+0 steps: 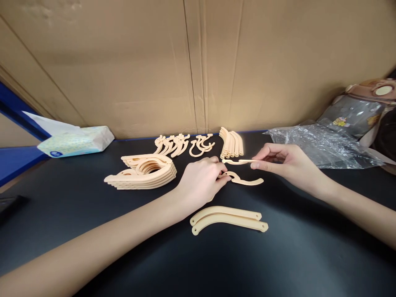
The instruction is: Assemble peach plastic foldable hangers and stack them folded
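Observation:
My left hand (202, 179) is closed around a curved peach plastic hanger part (246, 181) whose free end sticks out to the right above the black table. My right hand (283, 163) pinches a thin peach rod (239, 161) by its right end, and the rod's left tip meets the piece at my left fingers. Two long curved peach arms (229, 220) lie side by side on the table just in front of my hands.
A stack of curved hanger bodies (145, 173) lies to the left, with hooks (185, 144) and a bundle of rods (231, 144) behind. A tissue pack (76, 141) sits far left, crinkled plastic bag (321, 144) at right, and a cardboard wall (198, 62) behind.

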A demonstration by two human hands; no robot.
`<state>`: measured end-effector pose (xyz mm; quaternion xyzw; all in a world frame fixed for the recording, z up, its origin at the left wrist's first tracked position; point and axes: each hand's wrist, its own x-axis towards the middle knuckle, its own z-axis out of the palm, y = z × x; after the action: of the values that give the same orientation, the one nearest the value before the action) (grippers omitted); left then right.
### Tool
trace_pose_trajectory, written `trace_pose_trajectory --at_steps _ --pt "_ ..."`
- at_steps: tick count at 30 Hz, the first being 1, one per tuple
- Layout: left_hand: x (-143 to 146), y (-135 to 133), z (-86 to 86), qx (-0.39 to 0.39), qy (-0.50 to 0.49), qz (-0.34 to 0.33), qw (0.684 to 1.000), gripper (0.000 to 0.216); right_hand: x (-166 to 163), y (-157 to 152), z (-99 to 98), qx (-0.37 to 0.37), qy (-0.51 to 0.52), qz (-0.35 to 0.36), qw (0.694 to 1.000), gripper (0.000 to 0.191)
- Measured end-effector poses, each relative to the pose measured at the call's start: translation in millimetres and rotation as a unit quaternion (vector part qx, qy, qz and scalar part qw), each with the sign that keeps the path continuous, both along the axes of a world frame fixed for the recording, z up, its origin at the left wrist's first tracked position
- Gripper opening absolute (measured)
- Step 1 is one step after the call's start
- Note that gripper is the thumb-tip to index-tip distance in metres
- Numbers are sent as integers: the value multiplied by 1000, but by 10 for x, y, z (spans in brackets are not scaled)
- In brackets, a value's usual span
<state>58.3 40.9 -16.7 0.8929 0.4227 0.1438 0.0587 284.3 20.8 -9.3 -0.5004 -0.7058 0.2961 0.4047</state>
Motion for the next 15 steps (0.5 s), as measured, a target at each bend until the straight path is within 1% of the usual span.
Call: trace_pose_trajectory --at_steps 10,13,15 --pt "-38 0 34 2 20 15 1000 21 18 -1 30 17 -14 20 1000 36" --pt "-60 -2 95 6 17 18 1000 27 48 20 47 9 -25 37 999 34" --pt "-96 4 153 7 13 9 1000 37 63 22 47 4 -38 50 998 32"
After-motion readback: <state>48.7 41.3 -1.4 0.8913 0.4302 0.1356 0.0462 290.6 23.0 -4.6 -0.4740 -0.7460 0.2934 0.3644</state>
